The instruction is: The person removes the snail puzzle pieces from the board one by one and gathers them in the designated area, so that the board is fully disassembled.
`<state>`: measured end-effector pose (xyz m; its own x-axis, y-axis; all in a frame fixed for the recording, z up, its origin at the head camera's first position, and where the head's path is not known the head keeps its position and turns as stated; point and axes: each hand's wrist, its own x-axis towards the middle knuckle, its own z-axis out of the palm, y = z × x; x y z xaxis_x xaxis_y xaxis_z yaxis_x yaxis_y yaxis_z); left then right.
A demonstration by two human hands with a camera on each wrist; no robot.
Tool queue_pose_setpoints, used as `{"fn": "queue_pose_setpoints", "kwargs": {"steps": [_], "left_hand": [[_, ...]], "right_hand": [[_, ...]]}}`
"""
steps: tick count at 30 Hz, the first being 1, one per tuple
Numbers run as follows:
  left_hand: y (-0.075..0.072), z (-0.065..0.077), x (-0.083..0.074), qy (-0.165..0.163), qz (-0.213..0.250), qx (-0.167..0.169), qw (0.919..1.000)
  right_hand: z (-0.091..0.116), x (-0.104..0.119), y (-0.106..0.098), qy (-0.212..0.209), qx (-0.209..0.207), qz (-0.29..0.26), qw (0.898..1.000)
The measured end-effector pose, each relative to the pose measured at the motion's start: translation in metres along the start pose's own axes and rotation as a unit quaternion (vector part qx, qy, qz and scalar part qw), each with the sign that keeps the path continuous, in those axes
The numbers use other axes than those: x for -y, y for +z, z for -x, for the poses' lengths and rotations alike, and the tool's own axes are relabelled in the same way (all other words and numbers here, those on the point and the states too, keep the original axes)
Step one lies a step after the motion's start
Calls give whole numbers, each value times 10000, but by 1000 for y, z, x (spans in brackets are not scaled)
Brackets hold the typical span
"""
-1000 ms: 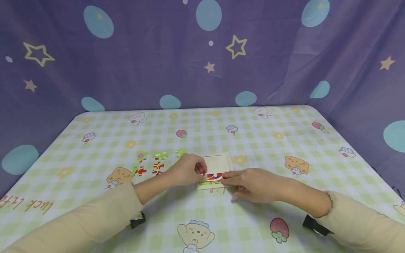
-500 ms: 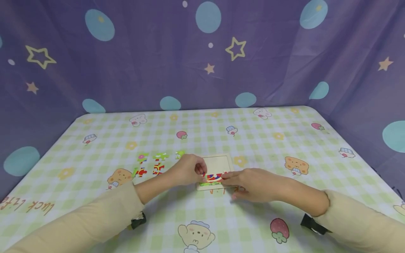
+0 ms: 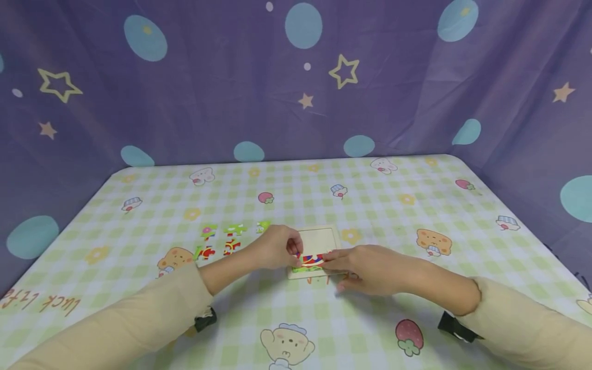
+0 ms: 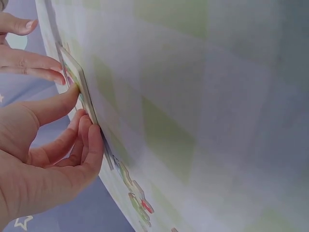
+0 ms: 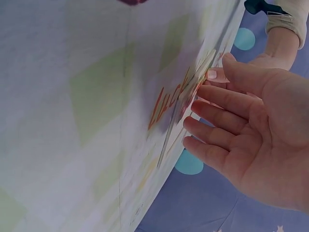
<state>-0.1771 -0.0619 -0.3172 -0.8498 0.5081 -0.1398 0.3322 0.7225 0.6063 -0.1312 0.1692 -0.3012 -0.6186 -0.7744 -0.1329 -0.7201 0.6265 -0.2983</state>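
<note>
A shallow wooden puzzle tray (image 3: 320,238) lies at the table's middle, its far part bare. Along its near part are red, blue and green jigsaw pieces (image 3: 314,258). My left hand (image 3: 275,247) is at the tray's left side, thumb and curled fingers pinching a red and blue jigsaw piece (image 3: 298,255), mostly hidden by the fingertips. From the right, my right hand (image 3: 376,268) reaches in with its fingertips on the pieces. Its fingers (image 5: 212,126) are nearly straight in the right wrist view. In the left wrist view, the left thumb (image 4: 60,104) meets the tray's edge.
Several loose jigsaw pieces (image 3: 235,229) lie left of the tray in two rough rows, partly behind the left forearm. A checked cloth (image 3: 370,329) with printed pictures covers the table. Behind its far edge hangs a purple curtain (image 3: 259,77).
The right fingertips have slid very slightly left over the pieces. The left hand stays almost in place at the tray, and the loose pieces lie as before.
</note>
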Motion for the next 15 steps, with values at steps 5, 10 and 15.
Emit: {"fn": "queue_pose_setpoints", "kwargs": {"steps": [5,10,15], "left_hand": [[0,-1,-1,29,-94,39,9999],[-2,-1,-2,33,-86,65,9999],[-5,-2,-3,-120,-27,156,9998]], "right_hand": [[-3,2,0,26,21,-58,10000],[-4,3,1,129,95,-178,9997],[-4,2,4,51,37,-130,9999]]}}
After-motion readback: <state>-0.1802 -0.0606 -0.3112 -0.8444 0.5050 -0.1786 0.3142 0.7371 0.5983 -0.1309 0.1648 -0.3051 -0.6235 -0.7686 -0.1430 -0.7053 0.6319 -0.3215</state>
